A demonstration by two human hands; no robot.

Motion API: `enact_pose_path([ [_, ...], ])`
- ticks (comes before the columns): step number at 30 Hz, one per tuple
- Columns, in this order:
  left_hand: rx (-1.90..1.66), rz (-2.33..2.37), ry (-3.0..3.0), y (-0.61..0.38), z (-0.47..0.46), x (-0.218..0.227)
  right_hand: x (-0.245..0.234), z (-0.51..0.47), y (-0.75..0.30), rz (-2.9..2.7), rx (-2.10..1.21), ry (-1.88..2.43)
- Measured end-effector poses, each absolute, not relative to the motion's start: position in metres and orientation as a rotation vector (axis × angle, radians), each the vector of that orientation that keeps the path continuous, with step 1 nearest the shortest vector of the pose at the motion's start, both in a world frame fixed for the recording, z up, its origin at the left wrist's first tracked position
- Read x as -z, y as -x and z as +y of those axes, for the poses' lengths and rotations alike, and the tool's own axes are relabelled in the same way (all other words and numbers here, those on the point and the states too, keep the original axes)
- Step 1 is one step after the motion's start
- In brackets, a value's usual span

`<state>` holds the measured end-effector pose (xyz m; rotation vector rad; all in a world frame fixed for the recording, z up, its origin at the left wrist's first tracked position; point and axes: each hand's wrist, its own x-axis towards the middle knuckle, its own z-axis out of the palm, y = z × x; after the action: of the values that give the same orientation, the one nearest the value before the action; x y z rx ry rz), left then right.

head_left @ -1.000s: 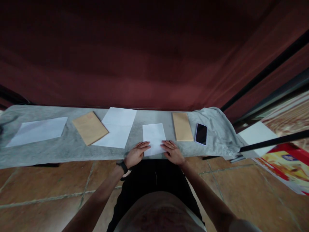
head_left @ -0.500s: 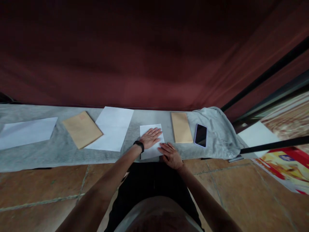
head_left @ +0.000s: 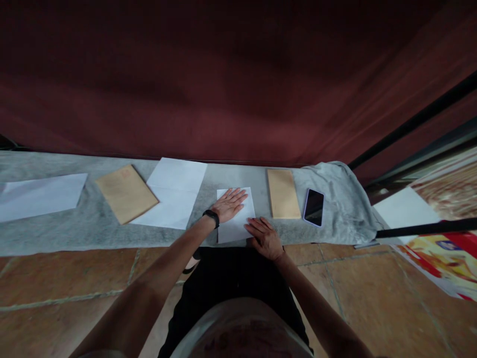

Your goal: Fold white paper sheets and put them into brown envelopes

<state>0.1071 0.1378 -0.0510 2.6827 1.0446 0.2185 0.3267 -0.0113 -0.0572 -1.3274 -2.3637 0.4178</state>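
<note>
One white sheet [head_left: 40, 195] is laid apart; one kraft envelope [head_left: 126, 195] is rested partly over a second sheet [head_left: 177, 186]. At centre, a third, smaller sheet [head_left: 231, 232] is pressed flat, presumably for steadiness, by the spread left hand [head_left: 228, 205] and loosely extended right hand [head_left: 266, 238], nothing gripped; another envelope [head_left: 283, 195] and one smartphone [head_left: 313, 208] are placed beyond.

Dark red fabric [head_left: 179, 99] hangs behind the cloth-covered table [head_left: 242, 175]. Terracotta floor tiles [head_left: 372, 293] extend below the table. Lighting is dim.
</note>
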Motion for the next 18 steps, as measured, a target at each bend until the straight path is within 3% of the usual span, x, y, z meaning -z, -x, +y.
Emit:
enact_pose_path([
  [18,-0.118,0.840,-2.851,-0.079,0.027,0.046,0.062,-0.013,-0.325,-2.348,-0.331,1.305],
])
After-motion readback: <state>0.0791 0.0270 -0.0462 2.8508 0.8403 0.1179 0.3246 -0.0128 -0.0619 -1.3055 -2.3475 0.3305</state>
